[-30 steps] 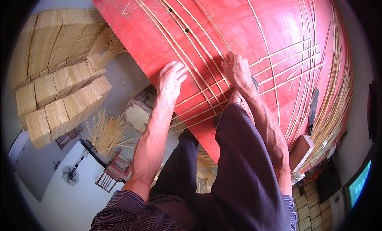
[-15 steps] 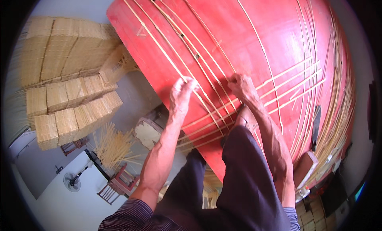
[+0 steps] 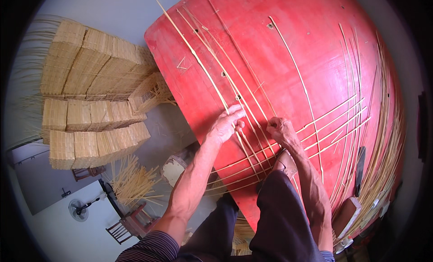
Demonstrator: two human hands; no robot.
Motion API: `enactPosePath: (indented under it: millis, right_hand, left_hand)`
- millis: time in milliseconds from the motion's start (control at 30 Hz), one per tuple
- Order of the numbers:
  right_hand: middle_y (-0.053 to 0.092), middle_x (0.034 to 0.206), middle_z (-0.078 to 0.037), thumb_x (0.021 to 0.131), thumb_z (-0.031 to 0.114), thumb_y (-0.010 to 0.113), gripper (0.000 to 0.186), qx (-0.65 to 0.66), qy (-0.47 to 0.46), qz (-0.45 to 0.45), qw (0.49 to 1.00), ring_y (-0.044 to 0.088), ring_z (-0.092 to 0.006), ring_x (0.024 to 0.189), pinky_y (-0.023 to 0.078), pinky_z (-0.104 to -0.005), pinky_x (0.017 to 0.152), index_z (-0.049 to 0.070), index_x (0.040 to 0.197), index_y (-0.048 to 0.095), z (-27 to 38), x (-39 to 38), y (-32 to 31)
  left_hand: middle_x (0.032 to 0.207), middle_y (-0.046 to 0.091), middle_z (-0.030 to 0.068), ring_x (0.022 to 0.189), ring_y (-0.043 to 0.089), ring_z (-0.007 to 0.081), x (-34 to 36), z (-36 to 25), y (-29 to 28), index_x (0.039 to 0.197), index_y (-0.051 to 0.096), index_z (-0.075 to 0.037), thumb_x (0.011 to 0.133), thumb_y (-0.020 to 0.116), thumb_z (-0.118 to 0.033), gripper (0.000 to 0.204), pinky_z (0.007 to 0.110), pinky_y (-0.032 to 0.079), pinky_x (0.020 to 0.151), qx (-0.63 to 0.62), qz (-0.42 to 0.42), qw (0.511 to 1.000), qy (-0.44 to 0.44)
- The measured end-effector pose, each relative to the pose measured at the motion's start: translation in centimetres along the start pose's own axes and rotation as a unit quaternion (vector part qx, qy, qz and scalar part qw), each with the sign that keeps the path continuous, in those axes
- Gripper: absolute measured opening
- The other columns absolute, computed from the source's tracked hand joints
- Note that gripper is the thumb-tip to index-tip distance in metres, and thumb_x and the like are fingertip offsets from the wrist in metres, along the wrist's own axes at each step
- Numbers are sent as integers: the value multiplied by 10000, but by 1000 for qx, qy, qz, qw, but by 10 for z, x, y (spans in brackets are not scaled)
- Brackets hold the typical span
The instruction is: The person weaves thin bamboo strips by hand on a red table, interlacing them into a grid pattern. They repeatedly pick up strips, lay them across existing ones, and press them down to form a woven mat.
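My left hand (image 3: 228, 123) is closed around long pale bamboo strips (image 3: 193, 52) at the left of a red board (image 3: 297, 13). These strips run up past the board's far edge and down beyond my fingers. My right hand (image 3: 283, 132) is curled shut just to the right, beside more lengthwise strips (image 3: 243, 79); what its fingers pinch is hidden. Below both hands, several crosswise strips (image 3: 237, 162) pass over or under the lengthwise ones; the order cannot be made out. My foot (image 3: 286, 163) rests on the board beside the crossing.
Loose strips (image 3: 383, 126) lie along the board's right side, with a dark flat blade-like tool (image 3: 359, 171) and a brownish block (image 3: 347, 215) nearby. Stacks of woven bamboo pieces (image 3: 101, 104) stand at the left, above a strip bundle (image 3: 131, 178), a wooden chair (image 3: 119, 230) and a fan (image 3: 79, 210).
The view has shifted, so the board sits lower and farther right. My left hand has moved closer to the crossing, and the leftmost strips have come together in it. My right hand stays curled.
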State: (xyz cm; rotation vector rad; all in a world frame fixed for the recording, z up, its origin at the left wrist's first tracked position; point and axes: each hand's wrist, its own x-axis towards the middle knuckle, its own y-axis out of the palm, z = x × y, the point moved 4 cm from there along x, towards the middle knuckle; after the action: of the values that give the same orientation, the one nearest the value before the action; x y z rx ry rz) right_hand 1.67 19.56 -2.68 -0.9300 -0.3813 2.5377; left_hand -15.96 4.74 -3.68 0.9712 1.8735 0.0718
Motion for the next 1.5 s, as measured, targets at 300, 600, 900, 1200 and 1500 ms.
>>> enactPosePath:
  millis: [300,600,900,1200,1500]
  right_hand:
    - [607,695,-202,801,136,595,167,3,-19,-22,1000,648,-281,664,490,-402,626,-16,862,629,-5,-2,-1]
    - [661,844,-246,817,91,615,173,38,-31,-61,997,682,-402,845,536,-452,721,8,960,665,-7,-14,-5]
    - [546,757,-172,781,-14,589,111,-161,8,-368,916,561,-394,712,436,-487,609,35,866,535,-111,-142,-76]
    - [594,828,-179,806,58,646,144,-271,96,-306,908,588,-389,834,468,-500,690,42,896,535,-212,-226,-59]
    - [549,770,-169,828,101,650,119,-235,64,-293,925,581,-380,757,458,-486,643,57,825,540,-197,-227,-75]
  left_hand:
    - [1062,686,76,980,655,204,8,-10,11,1124,632,-94,947,656,-274,254,353,515,864,78,83,989,98]
    - [1387,521,228,1246,561,350,22,-47,41,1472,342,-38,861,707,-313,763,447,490,1027,9,203,975,94]
    - [1338,565,207,1254,552,318,12,-71,44,1510,319,-86,895,671,-301,740,427,445,1051,57,187,970,145]
    - [1299,592,194,1237,567,312,14,-73,47,1488,345,-89,928,637,-263,655,410,451,1040,55,198,964,167]
    - [1253,621,186,1219,579,329,15,-72,50,1445,418,-73,913,670,-268,620,406,451,1064,67,189,967,158]
